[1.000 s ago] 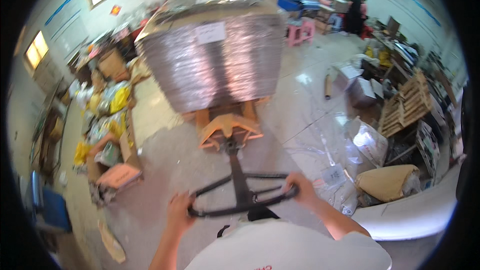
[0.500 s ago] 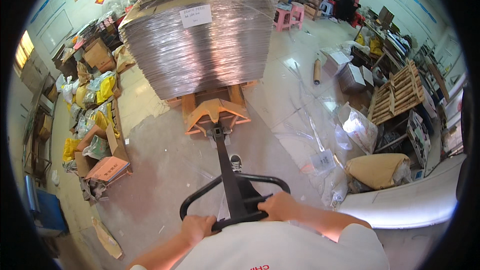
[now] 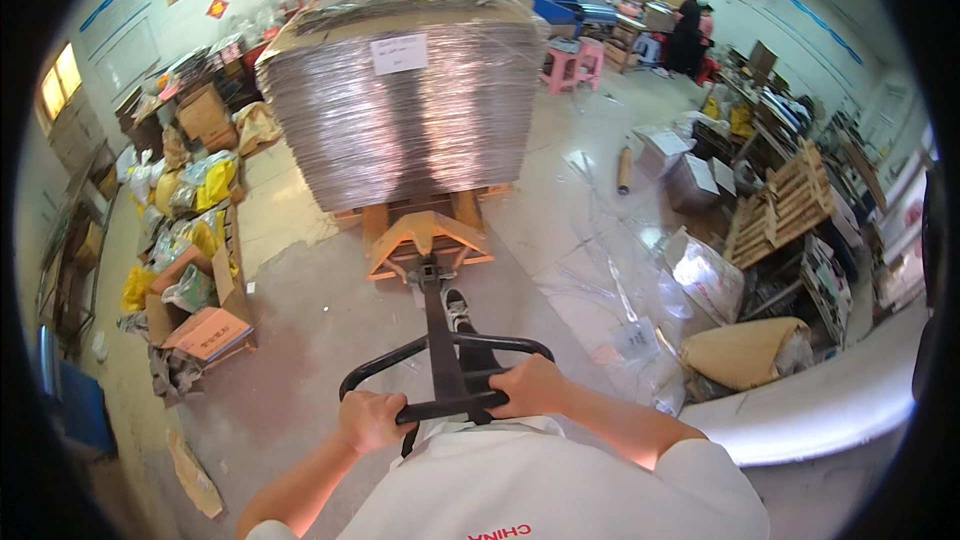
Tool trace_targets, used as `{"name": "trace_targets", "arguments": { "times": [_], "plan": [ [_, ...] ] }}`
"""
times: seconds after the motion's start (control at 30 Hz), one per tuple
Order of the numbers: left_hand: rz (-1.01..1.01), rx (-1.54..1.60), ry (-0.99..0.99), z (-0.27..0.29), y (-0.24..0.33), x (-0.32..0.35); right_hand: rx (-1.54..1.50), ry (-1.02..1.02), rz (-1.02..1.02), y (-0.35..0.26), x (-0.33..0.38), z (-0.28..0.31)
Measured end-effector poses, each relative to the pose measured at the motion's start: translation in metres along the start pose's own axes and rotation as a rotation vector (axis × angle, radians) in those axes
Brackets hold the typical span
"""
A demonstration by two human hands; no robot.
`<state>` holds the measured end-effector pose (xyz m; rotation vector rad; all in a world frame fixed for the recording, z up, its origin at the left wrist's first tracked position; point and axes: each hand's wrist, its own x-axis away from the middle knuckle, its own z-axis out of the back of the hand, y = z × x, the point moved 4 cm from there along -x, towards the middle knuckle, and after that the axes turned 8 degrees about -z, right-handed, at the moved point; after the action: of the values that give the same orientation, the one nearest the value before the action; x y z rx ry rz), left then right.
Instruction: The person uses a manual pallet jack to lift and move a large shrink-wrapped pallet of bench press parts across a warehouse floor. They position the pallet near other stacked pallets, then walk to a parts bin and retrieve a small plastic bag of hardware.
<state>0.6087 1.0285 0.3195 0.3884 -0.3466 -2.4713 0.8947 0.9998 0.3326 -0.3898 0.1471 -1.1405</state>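
Note:
Both of my hands grip the black loop handle of a pallet jack close to my body. My left hand wraps round the bar's left end, and my right hand closes on it right of the central shaft. That shaft runs forward to the jack's orange body. The orange forks reach under a tall stack of flat sheets bound in clear film, with a white paper label on its near face. What the stack rests on is partly hidden. One of my shoes shows right of the shaft.
On the left are an open carton and several yellow and clear bags. At right lie a cardboard tube, a wooden pallet, a brown sack and plastic film. Pink stools and people are farther back.
The handle and both hands have shifted left and nearer my body in the picture. The stack appears slightly smaller and lower. My visible foot has moved, and both hands keep their grip.

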Motion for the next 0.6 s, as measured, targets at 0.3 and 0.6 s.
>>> {"name": "trace_targets", "arguments": {
  "times": [0.3, 0.6],
  "plan": [
    [0.164, 0.040, -0.060, -0.046, 0.055, 0.038, 0.031, -0.123, -0.220, -0.004, 0.058, -0.043],
    [0.068, -0.084, 0.125, 0.031, -0.033, 0.005, 0.022, 0.001, -0.170, -0.030, -0.035, 0.016]
  ]
}}
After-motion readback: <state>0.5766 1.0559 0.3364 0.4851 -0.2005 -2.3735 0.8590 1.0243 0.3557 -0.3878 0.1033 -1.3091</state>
